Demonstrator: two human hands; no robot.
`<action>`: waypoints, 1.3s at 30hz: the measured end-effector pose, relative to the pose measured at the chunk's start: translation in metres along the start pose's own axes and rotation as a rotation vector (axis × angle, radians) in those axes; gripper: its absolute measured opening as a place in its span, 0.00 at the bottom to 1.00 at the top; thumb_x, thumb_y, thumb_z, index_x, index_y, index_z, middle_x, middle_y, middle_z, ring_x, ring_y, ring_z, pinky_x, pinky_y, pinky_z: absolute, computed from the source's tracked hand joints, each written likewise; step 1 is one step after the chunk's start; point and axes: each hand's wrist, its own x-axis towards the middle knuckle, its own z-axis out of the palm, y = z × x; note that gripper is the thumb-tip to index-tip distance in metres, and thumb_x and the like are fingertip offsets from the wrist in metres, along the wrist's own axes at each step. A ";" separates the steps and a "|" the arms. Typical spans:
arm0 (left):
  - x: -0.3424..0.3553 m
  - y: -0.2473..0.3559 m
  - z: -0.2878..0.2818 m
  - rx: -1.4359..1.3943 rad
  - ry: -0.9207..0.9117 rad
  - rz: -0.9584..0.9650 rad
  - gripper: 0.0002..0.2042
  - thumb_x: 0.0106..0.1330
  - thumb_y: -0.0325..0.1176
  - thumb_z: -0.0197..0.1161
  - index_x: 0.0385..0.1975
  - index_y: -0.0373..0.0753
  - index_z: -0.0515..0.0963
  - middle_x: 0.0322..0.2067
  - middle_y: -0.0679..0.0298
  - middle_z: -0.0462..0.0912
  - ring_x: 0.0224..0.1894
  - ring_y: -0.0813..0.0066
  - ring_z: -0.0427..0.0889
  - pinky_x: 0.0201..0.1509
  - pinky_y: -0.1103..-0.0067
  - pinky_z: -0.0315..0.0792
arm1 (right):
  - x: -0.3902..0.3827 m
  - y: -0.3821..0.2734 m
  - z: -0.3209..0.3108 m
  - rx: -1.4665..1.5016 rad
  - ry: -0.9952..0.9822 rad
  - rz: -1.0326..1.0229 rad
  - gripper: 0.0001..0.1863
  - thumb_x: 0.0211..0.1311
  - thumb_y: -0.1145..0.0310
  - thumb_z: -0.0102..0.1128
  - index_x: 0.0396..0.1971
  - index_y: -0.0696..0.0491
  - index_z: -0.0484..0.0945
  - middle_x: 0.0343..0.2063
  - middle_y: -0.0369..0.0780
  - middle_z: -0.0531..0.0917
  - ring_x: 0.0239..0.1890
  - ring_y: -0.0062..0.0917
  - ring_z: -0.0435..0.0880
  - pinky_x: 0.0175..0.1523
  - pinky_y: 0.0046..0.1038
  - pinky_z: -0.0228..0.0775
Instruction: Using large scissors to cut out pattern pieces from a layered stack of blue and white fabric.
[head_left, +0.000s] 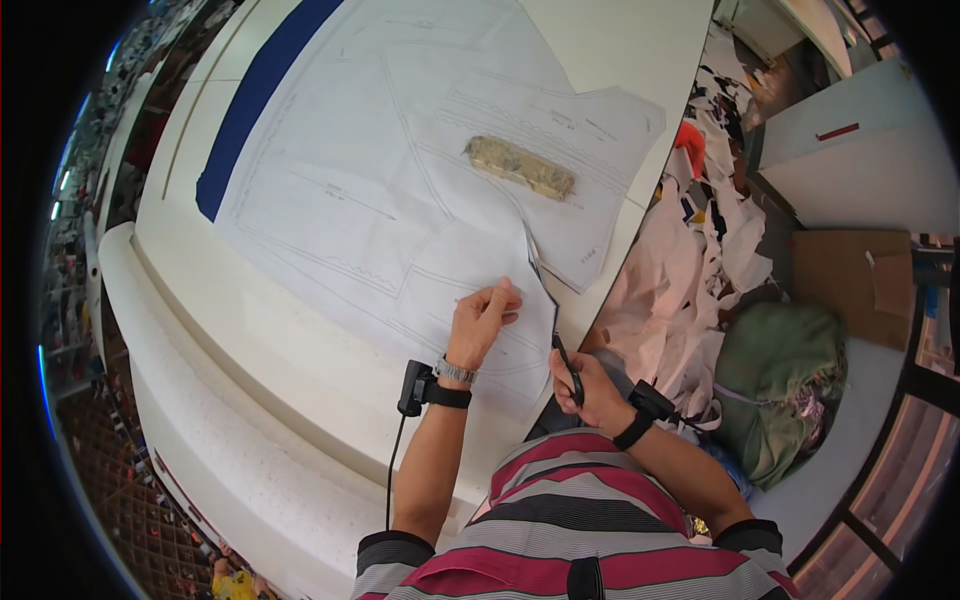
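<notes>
A large white paper sheet [330, 200] printed with pattern lines is spread over the table. Above its near right part is my left hand [484, 318], fingers loosely curled in toward the thumb, with nothing visible in them. My right hand [592, 392] grips black-handled scissors [572, 378] at the sheet's right edge, their blades pointing away from me and partly hidden by the paper. From the scissors a cut runs up into the sheet, its edge slightly lifted. An oblong block wrapped in worn, tan material [520, 168] lies on the paper farther off.
Dark blue fabric [262, 100] shows along the sheet's far left edge. A thick white roll [240, 400] lies along the table's left side. Right of the table are heaped paper scraps [665, 280], a green bundle [785, 390] and a cardboard box [850, 285].
</notes>
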 end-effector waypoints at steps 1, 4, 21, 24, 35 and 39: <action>0.000 0.001 -0.001 0.001 0.002 0.000 0.24 0.74 0.50 0.66 0.35 0.29 0.86 0.31 0.62 0.87 0.35 0.78 0.85 0.40 0.80 0.82 | 0.000 -0.001 0.000 0.000 -0.002 0.001 0.22 0.72 0.46 0.66 0.31 0.49 0.71 0.15 0.28 0.69 0.11 0.11 0.64 0.16 0.17 0.53; 0.002 0.003 -0.005 0.068 -0.054 -0.075 0.24 0.76 0.50 0.64 0.41 0.27 0.85 0.42 0.56 0.87 0.49 0.69 0.87 0.54 0.72 0.85 | -0.002 -0.005 -0.001 -0.053 -0.008 -0.008 0.23 0.71 0.45 0.66 0.30 0.49 0.71 0.15 0.28 0.69 0.11 0.11 0.65 0.16 0.17 0.53; 0.006 -0.011 -0.008 0.213 -0.089 0.053 0.10 0.75 0.31 0.66 0.43 0.28 0.83 0.40 0.59 0.88 0.45 0.76 0.88 0.50 0.79 0.85 | 0.002 -0.040 -0.010 -0.127 -0.005 0.049 0.25 0.70 0.44 0.68 0.30 0.49 0.70 0.15 0.27 0.68 0.12 0.11 0.65 0.16 0.17 0.53; 0.008 -0.005 -0.007 0.410 -0.065 0.141 0.08 0.71 0.29 0.69 0.42 0.31 0.84 0.37 0.61 0.89 0.37 0.73 0.88 0.44 0.79 0.85 | 0.000 -0.045 -0.013 -0.118 -0.024 0.072 0.25 0.69 0.44 0.68 0.30 0.49 0.70 0.15 0.27 0.68 0.12 0.11 0.66 0.16 0.17 0.52; 0.040 0.041 -0.011 1.302 0.261 0.548 0.37 0.46 0.32 0.83 0.62 0.45 0.78 0.68 0.60 0.71 0.67 0.48 0.68 0.67 0.55 0.71 | 0.002 -0.051 -0.021 -0.120 -0.050 0.097 0.25 0.69 0.44 0.69 0.28 0.48 0.70 0.15 0.28 0.69 0.12 0.11 0.65 0.16 0.17 0.53; 0.040 0.043 -0.011 1.320 0.242 0.538 0.41 0.43 0.33 0.84 0.63 0.45 0.77 0.68 0.61 0.70 0.67 0.47 0.69 0.67 0.58 0.74 | 0.007 -0.057 -0.023 -0.109 -0.086 0.099 0.24 0.69 0.45 0.69 0.28 0.48 0.70 0.15 0.28 0.69 0.12 0.12 0.65 0.17 0.17 0.53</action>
